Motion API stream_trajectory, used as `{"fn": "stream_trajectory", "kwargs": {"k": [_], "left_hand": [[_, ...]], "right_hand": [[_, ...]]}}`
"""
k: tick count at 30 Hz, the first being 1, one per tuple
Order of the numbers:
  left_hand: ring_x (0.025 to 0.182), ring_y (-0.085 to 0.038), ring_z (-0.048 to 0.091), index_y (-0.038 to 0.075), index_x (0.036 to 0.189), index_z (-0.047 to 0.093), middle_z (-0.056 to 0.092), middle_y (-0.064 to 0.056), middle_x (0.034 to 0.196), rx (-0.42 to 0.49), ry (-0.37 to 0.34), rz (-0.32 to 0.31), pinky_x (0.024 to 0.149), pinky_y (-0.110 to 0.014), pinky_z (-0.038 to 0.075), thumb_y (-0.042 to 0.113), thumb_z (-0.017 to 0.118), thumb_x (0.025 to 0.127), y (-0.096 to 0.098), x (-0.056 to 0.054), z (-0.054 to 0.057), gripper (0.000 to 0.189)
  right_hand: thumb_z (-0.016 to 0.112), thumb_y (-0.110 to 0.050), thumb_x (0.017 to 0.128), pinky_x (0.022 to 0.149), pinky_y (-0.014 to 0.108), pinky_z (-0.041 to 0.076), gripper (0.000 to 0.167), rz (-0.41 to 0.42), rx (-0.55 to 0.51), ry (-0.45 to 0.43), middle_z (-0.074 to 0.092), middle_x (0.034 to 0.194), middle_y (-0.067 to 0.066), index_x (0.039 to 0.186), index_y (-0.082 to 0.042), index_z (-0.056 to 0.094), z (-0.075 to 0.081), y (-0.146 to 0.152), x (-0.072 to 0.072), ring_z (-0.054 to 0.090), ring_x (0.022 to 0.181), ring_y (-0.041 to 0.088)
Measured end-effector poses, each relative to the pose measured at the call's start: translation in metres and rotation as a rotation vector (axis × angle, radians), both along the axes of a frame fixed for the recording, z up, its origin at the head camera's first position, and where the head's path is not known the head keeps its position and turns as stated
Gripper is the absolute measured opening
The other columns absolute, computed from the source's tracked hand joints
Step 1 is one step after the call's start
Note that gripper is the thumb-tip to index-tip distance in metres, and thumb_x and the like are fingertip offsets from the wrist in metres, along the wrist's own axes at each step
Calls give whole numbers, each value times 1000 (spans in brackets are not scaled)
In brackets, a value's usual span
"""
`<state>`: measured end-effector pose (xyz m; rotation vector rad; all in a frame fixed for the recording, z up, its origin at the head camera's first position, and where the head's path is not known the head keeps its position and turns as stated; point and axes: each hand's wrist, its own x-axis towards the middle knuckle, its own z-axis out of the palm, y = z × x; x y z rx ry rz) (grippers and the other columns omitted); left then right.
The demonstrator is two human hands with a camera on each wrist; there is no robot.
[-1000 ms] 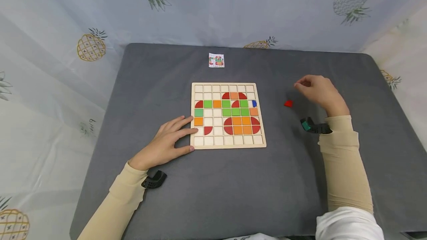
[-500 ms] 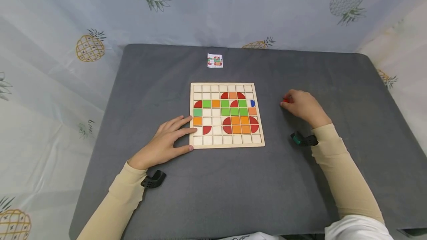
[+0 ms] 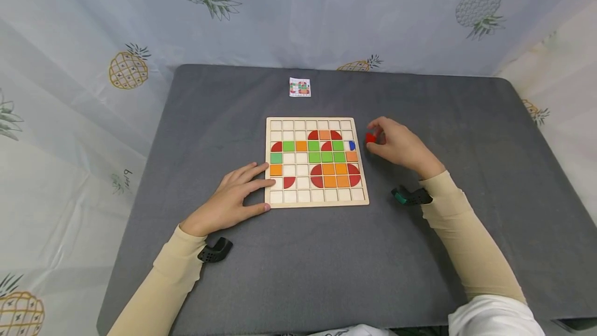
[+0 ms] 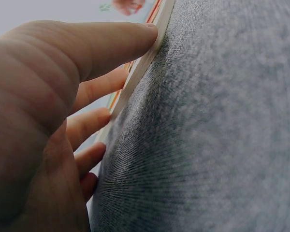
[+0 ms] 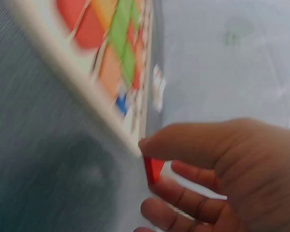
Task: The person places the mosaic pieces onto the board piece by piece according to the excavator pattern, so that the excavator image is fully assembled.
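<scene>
My right hand pinches a small red tile between thumb and fingertips, just off the board's right edge. The right wrist view shows this red tile held on edge; its full outline is partly covered. A wooden grid board lies on the table, with red quarter-round, green, orange and teal tiles in some cells. Near its right side sits a blue piece in one cell. My left hand rests at the board's left edge, fingers spread and fairly straight, thumb touching the lower left corner.
Behind the board lies a small printed card with a coloured grid pattern. The dark grey cloth-covered table carries everything. A pineapple-print curtain hangs along the back and left sides.
My right hand came down to the red tile on the table, picked it up and carried it left to beside the board. The left hand stayed in place.
</scene>
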<state>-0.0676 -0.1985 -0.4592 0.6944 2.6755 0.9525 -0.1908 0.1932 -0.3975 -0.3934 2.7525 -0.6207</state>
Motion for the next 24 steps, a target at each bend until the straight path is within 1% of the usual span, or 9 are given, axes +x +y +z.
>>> {"fn": "stream_trajectory", "kwargs": {"k": [4, 6, 9, 13, 16, 19, 24], "left_hand": [[156, -33, 20, 20, 145, 58, 31, -4, 167, 10, 6, 1, 121, -61, 16, 34, 76, 91, -1, 1, 0, 58], [156, -33, 20, 21, 145, 58, 31, -4, 167, 9, 8, -1, 122, -60, 16, 35, 75, 92, -1, 1, 0, 57], [156, -32, 20, 21, 145, 58, 31, -3, 167, 11, 11, -1, 122, -60, 16, 35, 75, 92, -1, 1, 0, 57], [156, -34, 21, 20, 144, 58, 32, -5, 166, 14, 22, -5, 121, -61, 17, 34, 76, 92, -1, 0, -1, 57], [156, -34, 21, 21, 145, 58, 32, -4, 167, 12, 24, -5, 121, -61, 17, 35, 76, 92, -1, 0, -1, 57], [156, -33, 21, 21, 145, 58, 31, -4, 167, 11, 19, -3, 121, -61, 17, 35, 76, 92, -1, 0, -1, 57], [156, -33, 20, 22, 145, 58, 31, -4, 167, 11, 10, -5, 122, -61, 16, 36, 75, 92, -2, 0, -1, 58]], "right_hand": [[70, -17, 95, 71, 39, 50, 46, 72, -18, 27, 59, 119, 14, 135, -4, 52, 12, -26, 4, 57, 99, 29], [71, -18, 94, 70, 38, 49, 45, 106, -16, 47, 59, 117, 11, 134, -6, 53, 18, -39, 7, 56, 98, 28], [71, -18, 93, 71, 38, 50, 44, 155, -13, 73, 60, 117, 9, 133, -8, 55, 23, -54, 11, 57, 99, 28], [72, -19, 93, 78, 40, 53, 41, 224, -3, 107, 61, 121, 8, 130, -8, 59, 28, -70, 15, 58, 104, 27], [73, -20, 92, 81, 41, 54, 39, 261, 6, 128, 62, 117, 8, 128, -8, 62, 30, -81, 18, 59, 103, 26], [74, -19, 92, 80, 40, 54, 38, 281, 1, 119, 63, 114, 7, 127, -10, 63, 31, -91, 20, 60, 102, 25], [73, -22, 92, 79, 37, 53, 39, 334, -1, 91, 63, 114, 5, 128, -12, 61, 31, -107, 25, 59, 101, 25]]}}
